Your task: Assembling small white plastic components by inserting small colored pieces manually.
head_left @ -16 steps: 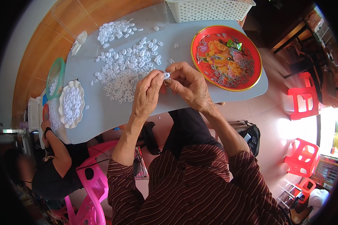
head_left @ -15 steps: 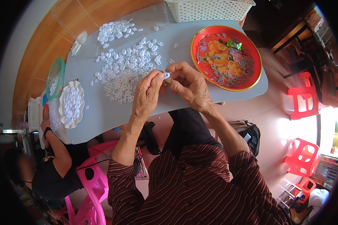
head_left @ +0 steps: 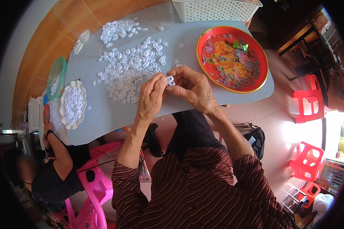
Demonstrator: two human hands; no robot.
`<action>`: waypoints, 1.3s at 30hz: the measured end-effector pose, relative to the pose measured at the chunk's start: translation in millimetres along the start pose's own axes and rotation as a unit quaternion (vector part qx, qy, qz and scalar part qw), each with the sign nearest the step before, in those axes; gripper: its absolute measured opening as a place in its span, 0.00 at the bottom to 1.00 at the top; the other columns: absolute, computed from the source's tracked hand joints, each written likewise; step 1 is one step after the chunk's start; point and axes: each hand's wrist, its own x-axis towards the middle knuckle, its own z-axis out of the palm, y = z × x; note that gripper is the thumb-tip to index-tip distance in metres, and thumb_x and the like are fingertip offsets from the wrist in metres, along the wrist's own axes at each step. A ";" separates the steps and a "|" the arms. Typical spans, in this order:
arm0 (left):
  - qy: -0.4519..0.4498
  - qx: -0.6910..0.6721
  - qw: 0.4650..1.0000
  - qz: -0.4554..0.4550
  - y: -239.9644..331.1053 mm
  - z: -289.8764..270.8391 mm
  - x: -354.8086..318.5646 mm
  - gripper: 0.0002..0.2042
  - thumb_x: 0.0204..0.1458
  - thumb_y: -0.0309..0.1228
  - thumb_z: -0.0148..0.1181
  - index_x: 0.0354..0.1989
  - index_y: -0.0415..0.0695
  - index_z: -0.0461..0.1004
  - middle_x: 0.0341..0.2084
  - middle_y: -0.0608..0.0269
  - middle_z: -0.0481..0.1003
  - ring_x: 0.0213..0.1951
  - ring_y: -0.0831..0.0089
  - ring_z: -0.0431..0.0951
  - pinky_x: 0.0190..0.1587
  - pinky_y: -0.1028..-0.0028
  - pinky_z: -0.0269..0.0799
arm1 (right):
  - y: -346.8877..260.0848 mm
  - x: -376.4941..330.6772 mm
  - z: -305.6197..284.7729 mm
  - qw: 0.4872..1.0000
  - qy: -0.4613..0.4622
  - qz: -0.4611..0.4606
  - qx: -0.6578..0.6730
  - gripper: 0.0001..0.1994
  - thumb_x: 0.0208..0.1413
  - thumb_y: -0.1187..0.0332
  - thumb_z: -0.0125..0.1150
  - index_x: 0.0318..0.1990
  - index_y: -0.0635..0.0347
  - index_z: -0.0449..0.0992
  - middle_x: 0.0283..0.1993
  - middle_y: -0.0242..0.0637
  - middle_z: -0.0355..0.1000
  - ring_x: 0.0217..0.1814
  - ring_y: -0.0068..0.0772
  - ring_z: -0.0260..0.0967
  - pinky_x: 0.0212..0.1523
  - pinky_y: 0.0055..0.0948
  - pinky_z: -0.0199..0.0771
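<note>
Over the near part of the grey table, my left hand [head_left: 150,94] pinches a small white plastic piece with holes [head_left: 170,80] between thumb and fingers. My right hand [head_left: 195,90] meets it from the other side, its thumb and fingers closed at the same piece. Whether the right fingers also hold a tiny part is too small to tell. Beyond my left hand spreads a pile of loose white plastic pieces [head_left: 132,66]. Right of my hands lies a red round tray [head_left: 201,63] with a gold rim and floral print, strewn with small metal pins and a green wrapper [head_left: 240,46].
A white perforated basket [head_left: 214,11] stands at the far edge. At left are a scalloped white dish [head_left: 83,108] of white pieces and a green basket [head_left: 56,74]. Another person's arm [head_left: 60,149] reaches in there. A pink chair [head_left: 97,187] and red stools [head_left: 307,162] stand around.
The white piece has turned between my fingers and shows more of its holes. My right thumb has shifted slightly at it. The view has moved a little.
</note>
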 end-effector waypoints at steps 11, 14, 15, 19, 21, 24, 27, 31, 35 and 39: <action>-0.017 0.035 0.999 -0.003 -1.7 -1.3 -1.3 0.13 0.58 0.35 0.45 0.31 0.36 0.65 0.15 0.57 0.59 0.20 0.74 0.56 0.23 0.71 0.57 | -1.7 -0.5 2.8 0.990 0.013 -0.037 -0.133 0.14 0.43 0.74 0.68 0.36 0.65 0.70 0.20 0.32 0.66 0.22 0.19 0.62 0.25 0.22 0.66; -0.023 0.033 0.999 0.006 -4.7 -2.5 -0.4 0.13 0.58 0.35 0.44 0.31 0.36 0.65 0.15 0.56 0.60 0.19 0.73 0.56 0.23 0.71 0.57 | 0.6 -0.6 3.2 0.987 0.018 -0.057 -0.150 0.13 0.43 0.73 0.68 0.35 0.65 0.70 0.19 0.32 0.66 0.21 0.19 0.62 0.24 0.22 0.66; -0.028 0.031 0.999 0.012 -5.8 -3.0 -0.1 0.13 0.58 0.36 0.44 0.31 0.36 0.65 0.15 0.56 0.60 0.19 0.73 0.57 0.23 0.71 0.57 | 1.5 -0.3 3.5 0.988 0.017 -0.058 -0.145 0.13 0.43 0.73 0.69 0.35 0.65 0.71 0.19 0.32 0.66 0.21 0.19 0.62 0.24 0.23 0.66; -0.024 0.027 0.999 0.004 -3.9 -2.1 -0.3 0.13 0.58 0.36 0.44 0.30 0.36 0.64 0.15 0.58 0.60 0.19 0.74 0.56 0.23 0.71 0.57 | 3.7 0.6 1.3 0.992 0.003 -0.036 -0.125 0.13 0.45 0.74 0.67 0.37 0.65 0.71 0.20 0.31 0.68 0.23 0.17 0.65 0.26 0.22 0.68; -0.018 0.033 0.999 0.020 -3.8 -2.1 -0.1 0.14 0.59 0.36 0.44 0.30 0.36 0.65 0.14 0.60 0.59 0.19 0.76 0.56 0.22 0.72 0.56 | 6.6 0.4 2.3 0.999 0.005 -0.023 -0.041 0.12 0.47 0.74 0.66 0.39 0.66 0.71 0.22 0.30 0.68 0.24 0.17 0.66 0.28 0.20 0.69; -0.007 0.021 0.999 0.024 -0.9 2.4 -1.0 0.14 0.59 0.36 0.44 0.29 0.37 0.65 0.14 0.61 0.58 0.19 0.77 0.55 0.22 0.72 0.55 | 10.1 0.1 4.6 0.997 0.014 -0.010 0.080 0.12 0.49 0.75 0.63 0.41 0.67 0.71 0.24 0.29 0.68 0.27 0.15 0.67 0.31 0.18 0.70; -0.003 0.024 0.999 0.025 -0.3 2.1 -1.9 0.14 0.59 0.36 0.45 0.28 0.37 0.65 0.14 0.62 0.57 0.19 0.77 0.55 0.22 0.73 0.55 | 6.0 -0.8 2.3 0.997 0.012 -0.008 0.071 0.12 0.50 0.76 0.62 0.42 0.66 0.71 0.24 0.28 0.68 0.29 0.14 0.67 0.31 0.18 0.71; -0.006 0.029 0.999 0.026 -3.3 1.4 -0.8 0.14 0.59 0.36 0.45 0.28 0.37 0.64 0.14 0.62 0.57 0.19 0.76 0.55 0.22 0.72 0.55 | 1.0 -2.2 1.1 0.999 0.008 -0.008 -0.052 0.13 0.46 0.76 0.65 0.40 0.65 0.72 0.23 0.29 0.67 0.26 0.16 0.66 0.28 0.20 0.69; -0.011 0.033 0.999 -0.001 -2.4 0.6 -1.3 0.14 0.59 0.36 0.45 0.28 0.37 0.63 0.15 0.60 0.58 0.20 0.74 0.56 0.23 0.71 0.56 | -2.0 -2.5 3.5 0.988 0.028 -0.064 -0.136 0.14 0.43 0.75 0.67 0.38 0.65 0.72 0.22 0.32 0.67 0.23 0.20 0.66 0.26 0.23 0.68; -0.015 0.046 0.999 0.008 -7.6 -0.9 -2.3 0.14 0.59 0.37 0.44 0.29 0.36 0.63 0.15 0.57 0.58 0.20 0.73 0.56 0.23 0.71 0.57 | -1.7 -2.6 4.2 0.985 0.021 -0.084 -0.152 0.13 0.42 0.75 0.67 0.35 0.66 0.71 0.21 0.36 0.68 0.22 0.24 0.66 0.26 0.25 0.68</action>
